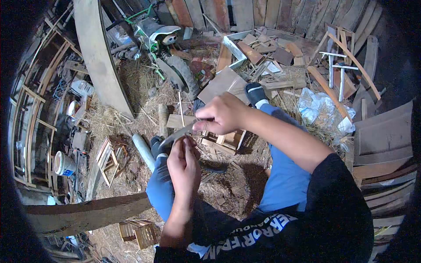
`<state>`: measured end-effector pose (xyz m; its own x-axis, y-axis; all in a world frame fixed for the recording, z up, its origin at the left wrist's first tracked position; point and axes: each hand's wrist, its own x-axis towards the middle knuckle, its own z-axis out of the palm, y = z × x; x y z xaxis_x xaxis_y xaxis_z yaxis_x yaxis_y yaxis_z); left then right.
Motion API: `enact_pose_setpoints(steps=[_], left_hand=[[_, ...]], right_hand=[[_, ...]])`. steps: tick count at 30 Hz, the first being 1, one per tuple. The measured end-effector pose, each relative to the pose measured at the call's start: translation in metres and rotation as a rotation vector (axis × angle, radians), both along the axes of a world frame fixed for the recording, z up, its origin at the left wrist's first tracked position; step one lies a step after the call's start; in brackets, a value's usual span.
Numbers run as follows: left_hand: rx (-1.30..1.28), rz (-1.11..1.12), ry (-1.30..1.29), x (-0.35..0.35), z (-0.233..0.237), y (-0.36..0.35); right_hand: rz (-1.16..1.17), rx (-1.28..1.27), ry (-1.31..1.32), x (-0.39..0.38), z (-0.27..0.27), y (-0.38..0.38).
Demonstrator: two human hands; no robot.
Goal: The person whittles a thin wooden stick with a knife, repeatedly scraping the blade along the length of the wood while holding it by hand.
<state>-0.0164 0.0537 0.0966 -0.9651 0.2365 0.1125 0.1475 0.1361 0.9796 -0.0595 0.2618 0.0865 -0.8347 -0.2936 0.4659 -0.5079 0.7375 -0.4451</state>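
My right hand (221, 115) is closed on one end of a thin, greyish blade-like strip (177, 133), which slants down to the left. Just below the strip, my left hand (183, 160) has its fingers pressed together at the fingertips; whatever they pinch is too small to make out. Beyond my hands, between my legs, a small slatted wooden crate (226, 142) rests on the ground. A flat piece of wood (180, 121) lies behind the strip.
Wood scraps and a white frame (234, 48) are piled at the back. A green and white motorbike (160, 37) stands at the upper left. Plastic bags (318, 107) lie at the right, a white bucket (64, 164) at the left. Another crate (144, 236) sits lower left.
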Motion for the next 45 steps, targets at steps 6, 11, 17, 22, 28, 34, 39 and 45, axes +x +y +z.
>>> enact_pose_setpoints(steps=[6, 11, 17, 22, 28, 34, 39, 45], left_hand=[[0.127, -0.154, -0.144, 0.017, 0.003, 0.007], [0.163, -0.050, -0.239, -0.001, -0.003, -0.002], [0.143, -0.019, -0.104, -0.001, 0.004, 0.000], [0.019, -0.097, -0.026, 0.017, 0.013, 0.005], [0.127, -0.104, -0.243, -0.007, 0.003, -0.007], [0.212, -0.101, -0.239, -0.008, 0.008, -0.005], [0.092, -0.102, -0.128, 0.007, 0.008, 0.003], [0.137, -0.132, -0.267, 0.006, 0.007, 0.004]], right_hand=[[-0.387, -0.136, -0.199, -0.046, -0.017, 0.068], [-0.054, -0.341, -0.099, -0.014, -0.011, 0.025], [-0.008, 0.045, -0.095, 0.005, 0.007, -0.003], [-0.422, -0.038, -0.310, -0.042, 0.000, 0.052], [-0.134, -0.400, -0.115, -0.023, -0.010, 0.027], [0.168, -0.050, -0.101, 0.001, 0.019, 0.002], [-0.339, -0.126, -0.117, -0.041, 0.005, 0.030], [-0.275, -0.512, -0.362, -0.059, -0.034, 0.070]])
